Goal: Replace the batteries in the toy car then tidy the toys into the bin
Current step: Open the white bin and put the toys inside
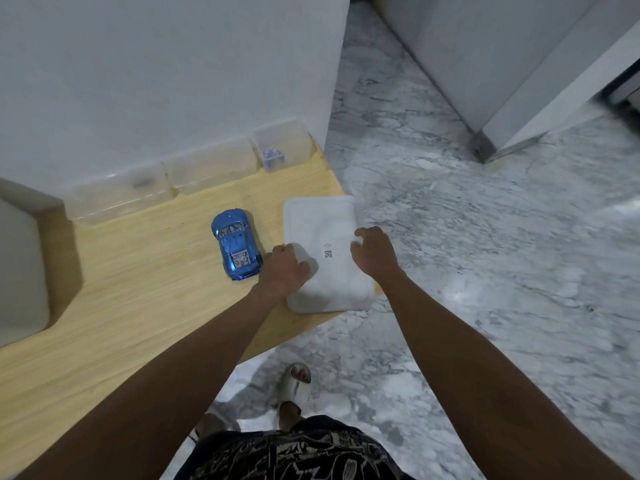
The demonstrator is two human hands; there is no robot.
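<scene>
A shiny blue toy car (235, 244) stands on the wooden table (138, 289), nose towards me. To its right, at the table's corner, sits a white lidded bin (322, 223) with a small QR label on its lid. My left hand (284, 270) grips the bin's left edge, just right of the car. My right hand (372, 252) holds the bin's right edge with the fingers curled over the lid. What is inside the bin is hidden by the lid.
Three clear plastic containers (207, 168) line the wall at the back of the table; the rightmost holds a small blue-and-white thing (273, 157). A grey box (20, 268) stands at the far left. Marble floor (485, 237) lies right of the table's edge.
</scene>
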